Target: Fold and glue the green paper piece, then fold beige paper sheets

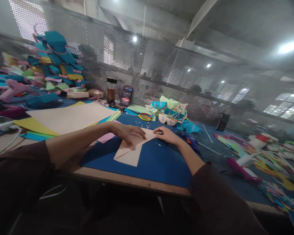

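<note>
A folded piece of pale cream paper (134, 157) lies on the blue tabletop in front of me, one strip slanting toward me and another reaching right. My left hand (128, 132) rests on top of it with fingers stretched and apart. At the paper's right end, my right hand (166, 135) pinches the tip between thumb and fingers. Beneath my left wrist a pink piece of paper (107, 137) shows in part. Just beyond both hands lie small paper bits and scissors with yellow and red handles (145, 117).
Large stacked sheets (71, 116) lie at left. Cut paper shapes with coloured dots (171, 112) are heaped beyond my right hand. A lidded bottle (111, 91) stands at the back, before a perforated metal screen (142, 65). Paper scraps and a purple-and-white device (245, 169) occupy the right.
</note>
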`<state>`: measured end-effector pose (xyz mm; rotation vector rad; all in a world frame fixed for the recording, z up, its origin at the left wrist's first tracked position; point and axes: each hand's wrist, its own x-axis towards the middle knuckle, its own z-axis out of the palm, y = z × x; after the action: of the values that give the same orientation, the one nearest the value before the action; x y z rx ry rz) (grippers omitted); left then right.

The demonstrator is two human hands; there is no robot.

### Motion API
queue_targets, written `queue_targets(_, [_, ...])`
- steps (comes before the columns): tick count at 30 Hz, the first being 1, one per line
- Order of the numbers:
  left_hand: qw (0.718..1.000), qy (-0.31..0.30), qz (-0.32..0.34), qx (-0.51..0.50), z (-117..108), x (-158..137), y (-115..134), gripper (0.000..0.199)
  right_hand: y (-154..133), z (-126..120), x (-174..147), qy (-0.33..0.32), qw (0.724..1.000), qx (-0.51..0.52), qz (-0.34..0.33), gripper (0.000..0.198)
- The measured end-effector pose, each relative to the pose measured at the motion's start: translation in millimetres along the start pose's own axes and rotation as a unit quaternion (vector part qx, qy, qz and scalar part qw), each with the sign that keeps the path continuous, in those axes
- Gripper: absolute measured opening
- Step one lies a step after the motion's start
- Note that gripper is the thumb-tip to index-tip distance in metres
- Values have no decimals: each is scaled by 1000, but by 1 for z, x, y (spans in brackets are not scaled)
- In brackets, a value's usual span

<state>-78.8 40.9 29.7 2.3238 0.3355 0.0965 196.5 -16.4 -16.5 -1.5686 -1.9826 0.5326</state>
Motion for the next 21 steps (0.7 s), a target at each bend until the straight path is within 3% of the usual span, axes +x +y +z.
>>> queue_targets(13, [981, -121, -6, 153, -8, 0, -11, 90, 14, 1, 7, 45, 999, -21, 22, 24])
queue_targets(21, [980, -115, -5, 163, -8, -1, -8, 90, 25, 2, 14, 65, 997, -35, 4, 33])
